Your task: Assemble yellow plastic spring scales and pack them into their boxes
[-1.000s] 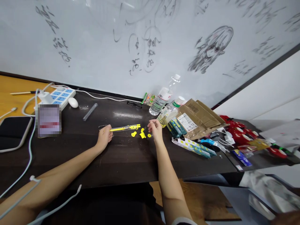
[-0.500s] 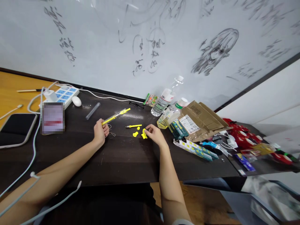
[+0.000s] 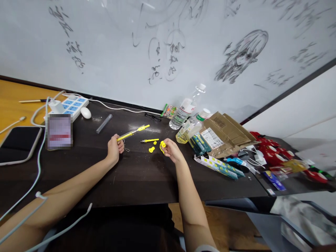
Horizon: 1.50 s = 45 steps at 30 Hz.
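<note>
My left hand (image 3: pixel 114 148) is closed around the lower end of a clear tube with yellow parts inside (image 3: pixel 133 132), which slants up to the right above the dark table. My right hand (image 3: pixel 172 150) pinches a small yellow plastic part (image 3: pixel 162 145) between thumb and fingers, just over the tabletop. Left of that hand lie a larger loose yellow piece (image 3: pixel 151 149), a tiny yellow piece (image 3: pixel 155 142) and a thin yellow stick with a dark tip (image 3: pixel 150 141). A thin loop of string (image 3: pixel 126 149) shows beside my left hand.
An empty clear tube (image 3: pixel 104 124) lies at the back left, near a white mouse (image 3: pixel 85 112) and a power strip (image 3: pixel 73 106). Two bottles (image 3: pixel 181 117), a cardboard package (image 3: pixel 223 136) and green boxes (image 3: pixel 223 168) stand or lie right. Cables (image 3: pixel 39 157) cross the left side.
My right hand has picked the yellow part up off the table and turned it slightly. My left hand has shifted a little to the right with the tube.
</note>
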Tool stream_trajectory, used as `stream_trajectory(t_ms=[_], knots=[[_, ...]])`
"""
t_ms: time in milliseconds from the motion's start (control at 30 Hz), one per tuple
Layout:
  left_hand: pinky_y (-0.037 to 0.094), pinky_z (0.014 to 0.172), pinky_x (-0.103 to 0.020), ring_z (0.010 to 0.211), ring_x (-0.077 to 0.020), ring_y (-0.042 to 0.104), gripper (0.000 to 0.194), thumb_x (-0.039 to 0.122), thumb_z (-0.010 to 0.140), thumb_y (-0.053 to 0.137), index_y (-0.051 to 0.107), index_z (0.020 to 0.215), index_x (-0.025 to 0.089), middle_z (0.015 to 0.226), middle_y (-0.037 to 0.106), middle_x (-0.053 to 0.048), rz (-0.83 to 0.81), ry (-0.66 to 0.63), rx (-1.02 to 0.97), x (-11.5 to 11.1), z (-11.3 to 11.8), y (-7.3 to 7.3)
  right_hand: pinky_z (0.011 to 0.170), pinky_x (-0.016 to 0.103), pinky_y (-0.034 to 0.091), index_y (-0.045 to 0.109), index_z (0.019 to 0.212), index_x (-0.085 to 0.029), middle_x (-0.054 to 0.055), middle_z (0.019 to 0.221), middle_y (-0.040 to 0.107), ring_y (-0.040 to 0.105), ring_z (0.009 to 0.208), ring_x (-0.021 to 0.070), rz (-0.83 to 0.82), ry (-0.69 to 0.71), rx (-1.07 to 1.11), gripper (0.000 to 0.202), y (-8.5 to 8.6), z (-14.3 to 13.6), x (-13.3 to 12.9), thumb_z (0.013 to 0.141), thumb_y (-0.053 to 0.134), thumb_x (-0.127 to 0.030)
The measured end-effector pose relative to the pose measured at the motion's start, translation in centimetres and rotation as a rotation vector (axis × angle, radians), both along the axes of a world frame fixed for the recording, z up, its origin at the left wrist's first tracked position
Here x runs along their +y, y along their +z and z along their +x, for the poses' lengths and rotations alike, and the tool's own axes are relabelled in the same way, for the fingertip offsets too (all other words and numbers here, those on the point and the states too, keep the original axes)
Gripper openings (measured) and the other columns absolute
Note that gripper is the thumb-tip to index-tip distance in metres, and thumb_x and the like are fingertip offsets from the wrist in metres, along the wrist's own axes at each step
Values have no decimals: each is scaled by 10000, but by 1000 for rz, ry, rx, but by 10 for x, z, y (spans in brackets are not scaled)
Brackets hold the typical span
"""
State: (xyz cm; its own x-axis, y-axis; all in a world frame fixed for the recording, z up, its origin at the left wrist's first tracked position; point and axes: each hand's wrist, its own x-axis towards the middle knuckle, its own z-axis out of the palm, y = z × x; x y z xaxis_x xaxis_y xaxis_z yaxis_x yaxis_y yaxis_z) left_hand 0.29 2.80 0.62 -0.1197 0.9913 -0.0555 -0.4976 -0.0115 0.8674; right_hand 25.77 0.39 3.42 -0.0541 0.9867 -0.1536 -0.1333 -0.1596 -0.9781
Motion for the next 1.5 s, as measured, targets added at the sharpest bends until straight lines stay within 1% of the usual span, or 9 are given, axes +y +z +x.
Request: stream_trajectory(t_ms=[233, 400, 567, 733, 900, 1067, 1200, 1300, 1500], knots=[[163, 285, -157, 284, -42, 211, 329, 367, 792, 436, 260, 560, 214, 383, 237, 102, 4, -7, -7, -2, 1, 2, 358, 158, 100, 366, 705, -227, -71, 525, 424, 283, 409, 61, -21, 19, 36, 194, 1, -5, -1, 687, 540, -309], [156, 285, -157, 283, -41, 207, 327, 366, 792, 439, 259, 564, 214, 382, 237, 104, 2, -9, -11, -1, 1, 1, 441, 198, 245, 398, 716, -220, -49, 598, 444, 376, 500, 93, 281, -152, -571, 164, -8, -5, 0, 727, 532, -314], [165, 286, -156, 287, -41, 212, 319, 365, 801, 432, 273, 570, 213, 389, 246, 105, 8, -9, -1, -1, 0, -1, 533, 233, 272, 454, 749, -216, -32, 693, 506, 448, 591, 120, 408, 9, -1263, 85, -15, -3, -3, 727, 535, -228], [166, 287, -160, 285, -43, 209, 308, 363, 794, 434, 273, 577, 216, 386, 245, 107, -10, -7, 2, -2, 1, 0, 642, 275, 364, 524, 889, -201, 55, 956, 538, 508, 824, 195, 508, -1, -1440, 190, -14, -5, -6, 746, 578, -315], [167, 289, -162, 283, -42, 204, 314, 383, 786, 443, 269, 583, 219, 385, 247, 108, -21, -13, 1, -1, 2, -1, 827, 377, 357, 591, 1072, -261, 82, 1159, 521, 445, 1031, 260, 705, 146, -1469, 328, -18, -19, -6, 749, 611, -207], [169, 289, -164, 284, -43, 201, 316, 388, 779, 448, 265, 582, 220, 384, 243, 109, -12, -15, 4, -1, 2, -3, 812, 375, 360, 610, 917, -240, 44, 892, 598, 476, 907, 222, 671, 95, -1109, 149, -24, -25, -1, 770, 613, -218], [168, 288, -165, 282, -42, 203, 315, 381, 773, 453, 260, 582, 221, 387, 243, 108, -17, -30, 8, -2, 2, -1, 560, 244, 367, 499, 809, -215, -12, 704, 548, 456, 609, 126, 380, -93, -253, 127, -18, -23, 3, 771, 585, -299], [168, 288, -165, 281, -42, 205, 320, 386, 772, 458, 259, 581, 222, 386, 242, 108, -22, -35, 14, -2, 3, -1, 454, 187, 311, 440, 754, -214, -33, 650, 523, 439, 532, 93, 116, -31, 271, 174, -13, -22, 4, 735, 599, -279], [168, 287, -161, 285, -42, 211, 325, 384, 788, 451, 274, 573, 218, 393, 247, 105, -8, -24, 34, -1, 3, -6, 414, 155, 328, 385, 729, -217, -43, 618, 502, 452, 504, 74, -102, 44, 578, 212, -11, -21, 5, 712, 596, -227]])
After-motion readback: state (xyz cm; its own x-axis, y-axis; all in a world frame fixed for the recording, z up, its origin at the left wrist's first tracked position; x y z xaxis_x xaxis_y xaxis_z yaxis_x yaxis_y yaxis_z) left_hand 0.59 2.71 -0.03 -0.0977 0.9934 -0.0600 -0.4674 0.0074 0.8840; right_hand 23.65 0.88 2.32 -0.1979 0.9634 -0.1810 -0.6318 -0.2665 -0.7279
